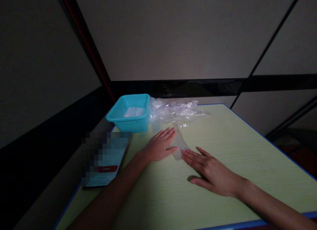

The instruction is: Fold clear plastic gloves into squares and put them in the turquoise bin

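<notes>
A small clear plastic bag point(180, 145) lies flat on the pale green table point(235, 134). My left hand point(160, 145) rests palm down over the bag's left side, its fingers stretched out. From the right, my right hand point(210, 170) reaches in with fingers extended and thumb apart, its fingertips touching the bag's lower right edge. Neither hand grips anything. Part of the bag is hidden under the left hand.
A turquoise plastic basket point(127, 119) with something whitish inside stands at the back left. Crumpled clear plastic point(175, 111) lies beside it. Near my left forearm is a partly blurred flat item point(110, 162) with a red piece point(107, 169) on it.
</notes>
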### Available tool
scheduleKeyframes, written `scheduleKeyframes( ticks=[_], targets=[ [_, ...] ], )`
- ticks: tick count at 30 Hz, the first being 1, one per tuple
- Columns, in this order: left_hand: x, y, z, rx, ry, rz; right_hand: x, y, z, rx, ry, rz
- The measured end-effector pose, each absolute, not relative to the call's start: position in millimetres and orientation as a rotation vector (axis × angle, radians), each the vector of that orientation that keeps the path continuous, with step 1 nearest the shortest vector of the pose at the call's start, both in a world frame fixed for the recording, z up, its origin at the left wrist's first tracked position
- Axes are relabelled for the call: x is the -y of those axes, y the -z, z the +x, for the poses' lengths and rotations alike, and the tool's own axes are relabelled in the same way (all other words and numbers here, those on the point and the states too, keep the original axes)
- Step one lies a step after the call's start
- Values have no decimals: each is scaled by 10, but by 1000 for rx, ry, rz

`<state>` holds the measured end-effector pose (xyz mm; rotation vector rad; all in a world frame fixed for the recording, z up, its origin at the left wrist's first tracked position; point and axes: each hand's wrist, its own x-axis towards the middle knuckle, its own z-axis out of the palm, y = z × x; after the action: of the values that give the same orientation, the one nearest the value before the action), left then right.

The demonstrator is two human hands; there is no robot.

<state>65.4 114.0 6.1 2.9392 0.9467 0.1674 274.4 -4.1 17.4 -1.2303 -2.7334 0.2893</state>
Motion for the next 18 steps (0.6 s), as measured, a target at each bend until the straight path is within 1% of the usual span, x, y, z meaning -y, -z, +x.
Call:
scheduleKeyframes(
  ticks=[12, 15, 18],
  targets=[
    [-1139, -77, 662, -991, -113, 2962, 36, -168, 2749, 2676, -342, -1203],
    [-1136, -80, 652, -988, -109, 2965, 34, -165, 2761, 2635, -417, -1198],
    [-1133, -81, 650, -978, -118, 2967, 23, -170, 2792, 2488, -564, -1160]
  ],
)
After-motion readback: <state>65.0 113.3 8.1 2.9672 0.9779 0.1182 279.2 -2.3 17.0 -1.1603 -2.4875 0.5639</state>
